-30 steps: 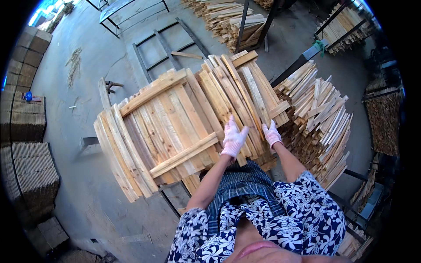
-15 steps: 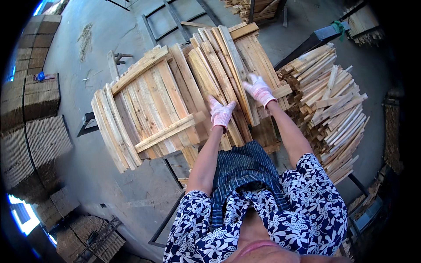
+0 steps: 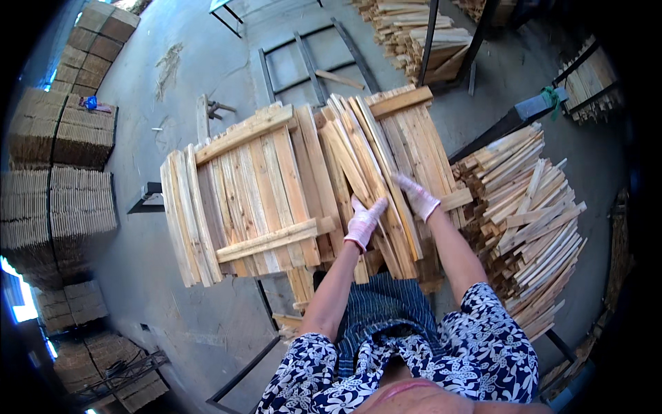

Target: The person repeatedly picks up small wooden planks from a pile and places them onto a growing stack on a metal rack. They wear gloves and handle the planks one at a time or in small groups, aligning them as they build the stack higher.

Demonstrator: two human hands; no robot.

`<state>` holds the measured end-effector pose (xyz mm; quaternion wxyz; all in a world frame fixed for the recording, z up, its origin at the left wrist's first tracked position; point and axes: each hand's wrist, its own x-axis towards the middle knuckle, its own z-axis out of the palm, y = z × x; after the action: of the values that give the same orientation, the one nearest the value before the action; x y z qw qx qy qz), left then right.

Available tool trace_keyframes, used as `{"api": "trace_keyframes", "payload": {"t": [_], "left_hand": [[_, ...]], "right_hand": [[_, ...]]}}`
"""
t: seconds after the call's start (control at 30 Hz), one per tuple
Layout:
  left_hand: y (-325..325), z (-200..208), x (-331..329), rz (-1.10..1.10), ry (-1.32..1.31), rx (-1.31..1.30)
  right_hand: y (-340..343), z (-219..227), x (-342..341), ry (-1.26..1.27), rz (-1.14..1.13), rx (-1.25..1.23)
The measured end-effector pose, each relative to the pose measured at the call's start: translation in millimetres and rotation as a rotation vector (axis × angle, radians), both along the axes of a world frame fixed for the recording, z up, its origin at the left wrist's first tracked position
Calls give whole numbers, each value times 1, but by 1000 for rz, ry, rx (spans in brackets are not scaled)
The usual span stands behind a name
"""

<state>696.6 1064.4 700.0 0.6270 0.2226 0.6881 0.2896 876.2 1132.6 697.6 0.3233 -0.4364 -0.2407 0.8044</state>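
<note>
A loose bundle of wooden slats [image 3: 369,183] lies slanted across wooden panels in front of me. My left hand [image 3: 365,224], in a pale pink-and-white knit glove, grips the bundle's near left side, its thumb over the top and its fingers partly hidden. Against the bundle's right edge rests my right hand [image 3: 418,196], gloved alike, fingers stretched along the outermost slat. To the left is a slatted panel [image 3: 258,186] with two crosspieces; a few loose slats [image 3: 183,214] lie along its left end. Another slatted panel [image 3: 417,141] shows beyond my right hand.
A big heap of slats [image 3: 527,221] stands close on my right, beside a dark metal post [image 3: 507,124]. More slats [image 3: 414,34] are stacked in a rack at the far right. A metal frame [image 3: 314,62] lies beyond the panels. Strapped wood stacks [image 3: 83,200] line the left.
The slats between my hands sit closer together. My right hand, blurred with fingers apart before, now lies along the bundle's edge. The whole view has shifted, showing more of the far floor.
</note>
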Motion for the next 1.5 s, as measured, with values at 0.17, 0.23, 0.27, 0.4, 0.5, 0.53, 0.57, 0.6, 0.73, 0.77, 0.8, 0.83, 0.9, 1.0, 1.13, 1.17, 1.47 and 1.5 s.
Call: {"api": "trace_keyframes", "payload": {"t": [0.17,0.23,0.27,0.4,0.5,0.53,0.57,0.6,0.73,0.77,0.8,0.83,0.9,1.0,1.13,1.17,1.47,1.5], "left_hand": [[3,16,-3,-24,5,73],[0,33,-6,-74,95,51],[-5,43,-6,-93,205,46],[-21,80,-9,96,11,276],[-24,106,-22,165,-46,487],[-25,117,-31,200,-137,551],[-26,130,-42,223,-232,613],[-25,145,-58,216,-257,748],[-7,219,-144,74,50,1033],[-1,239,-167,53,161,1149],[3,256,-190,51,27,1246],[7,271,-214,57,-96,1312],[19,291,-260,67,-60,1389],[20,281,-326,-51,102,1167],[-5,203,-369,-293,83,785],[-15,184,-378,-371,231,723],[-34,193,-372,69,-362,902],[-33,208,-373,113,-586,949]], "right_hand": [[-2,-6,-13,-43,108,-37],[-10,1,-19,-124,42,-9],[-18,10,-18,-14,71,19],[-42,70,-26,5,7,44],[-46,124,-48,49,-42,144],[-42,142,-58,46,-33,214],[-39,159,-70,17,-51,266],[-38,175,-83,14,-40,341],[-19,235,-161,137,-24,665],[-14,250,-185,156,-47,729],[-7,264,-207,94,-52,890],[-6,275,-226,88,-57,988],[-1,290,-259,299,66,882],[6,281,-283,45,333,856],[-17,189,-326,-330,566,818],[-26,160,-335,-549,660,892],[-22,143,-352,-13,466,602],[-27,164,-357,2,416,640]]}}
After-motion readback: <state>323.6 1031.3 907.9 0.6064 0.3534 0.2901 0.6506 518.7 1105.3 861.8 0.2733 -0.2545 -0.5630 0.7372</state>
